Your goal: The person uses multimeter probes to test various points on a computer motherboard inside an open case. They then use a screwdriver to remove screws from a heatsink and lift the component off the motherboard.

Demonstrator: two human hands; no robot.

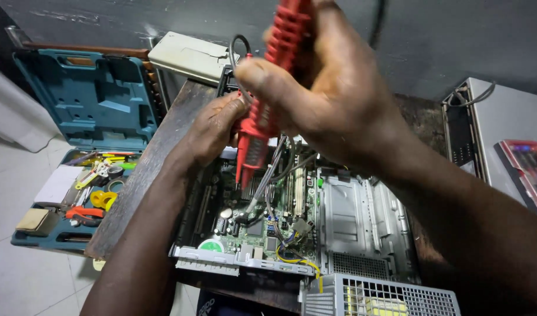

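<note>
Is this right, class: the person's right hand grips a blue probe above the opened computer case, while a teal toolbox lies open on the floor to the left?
Not quite. The head view shows the right hand gripping a red probe, not blue. It is above the opened computer case, and the teal toolbox lies open at left.

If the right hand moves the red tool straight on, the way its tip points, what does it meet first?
The right hand holds the red tool tip down. Straight on, it likely meets the grey cables first, then the motherboard below. Depth is unclear, so it may pass beside them.
</note>
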